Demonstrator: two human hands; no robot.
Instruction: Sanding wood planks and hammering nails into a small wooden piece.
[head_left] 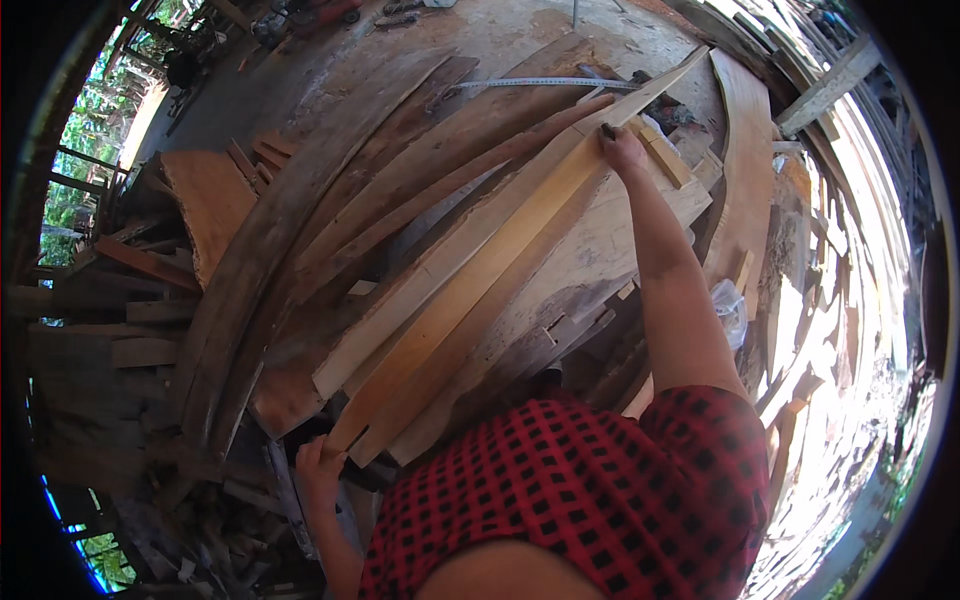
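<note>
A long, smooth yellowish plank [478, 292] runs diagonally from near my body to the far right, with a dark slot by its near end. My left hand [318, 468] is closed at that near end, fingers bent over the plank's corner. Toward the far end, my right hand [625, 152] rests on the plank, its fingers closed around a small dark object [608, 131] whose kind I cannot make out. A paler board [415, 285] lies alongside on the left, and a wide rough slab [590, 255] lies on the right.
Several curved dark planks [310, 225] spread to the left. A white measuring strip [530, 83] lies across boards at the back. A short wood block [664, 157] is beside my right hand. A wide board [742, 150] and a clear plastic bag [729, 313] lie farther right.
</note>
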